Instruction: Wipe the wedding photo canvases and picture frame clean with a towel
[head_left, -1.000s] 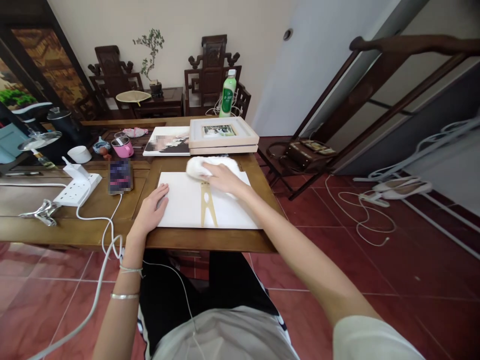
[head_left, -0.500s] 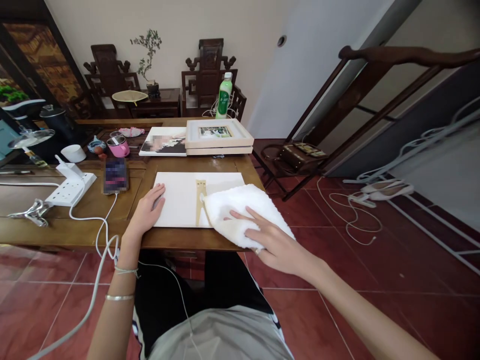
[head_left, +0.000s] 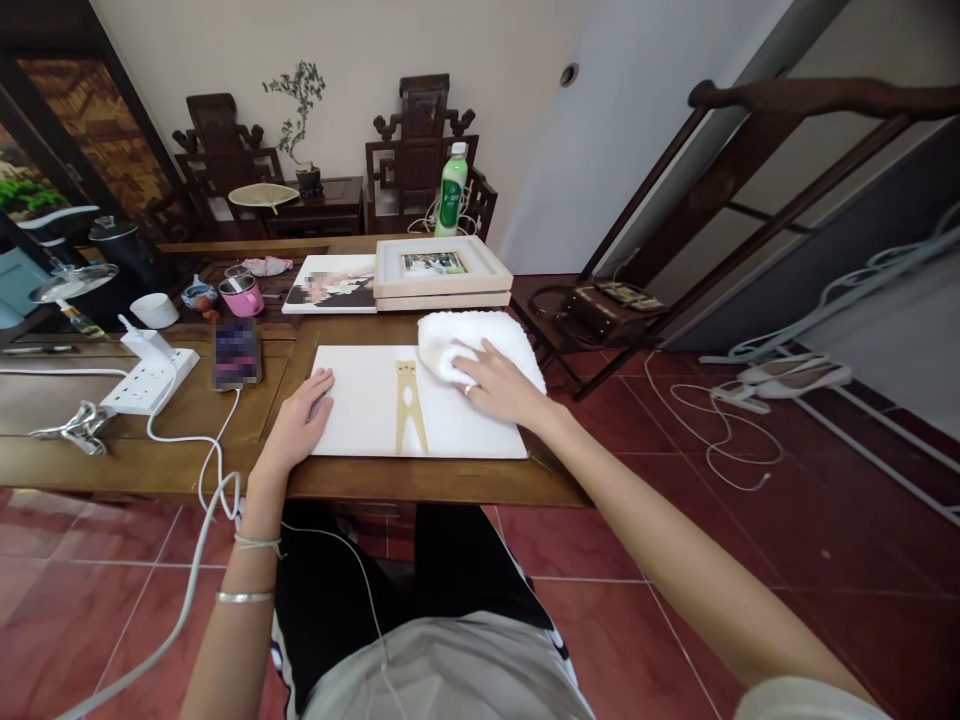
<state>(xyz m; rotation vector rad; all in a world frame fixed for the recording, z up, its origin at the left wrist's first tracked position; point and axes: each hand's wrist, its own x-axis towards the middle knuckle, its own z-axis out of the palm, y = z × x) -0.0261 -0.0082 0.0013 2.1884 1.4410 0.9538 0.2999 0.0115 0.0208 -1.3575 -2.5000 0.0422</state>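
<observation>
A flat white panel (head_left: 352, 410) lies on the table before me, a gold-coloured metal piece shaped like a stand leg (head_left: 401, 405) upon its upper face. It looks like the back of a picture frame. My left hand (head_left: 300, 415) rests flat along the panel's left edge, fingers stretched out. Over the panel's far right corner, my right hand (head_left: 499, 385) presses a fluffy white cloth (head_left: 480, 330), part of it bunched under the fingers. The cloth reaches past the panel's far edge, and that corner is hidden beneath it.
Behind the panel are stacked wooden photo frames (head_left: 442, 285), a photo board (head_left: 330, 285) and a green bottle (head_left: 452, 190). To the left lie a phone (head_left: 235, 355), a power strip (head_left: 150, 380) with trailing cables, and a pink mug (head_left: 241, 297). A dark chair (head_left: 607, 310) stands at right.
My right hand has slid the cloth away from me, from the panel's near right side to its far right corner, uncovering the metal leg. My left hand stays in place.
</observation>
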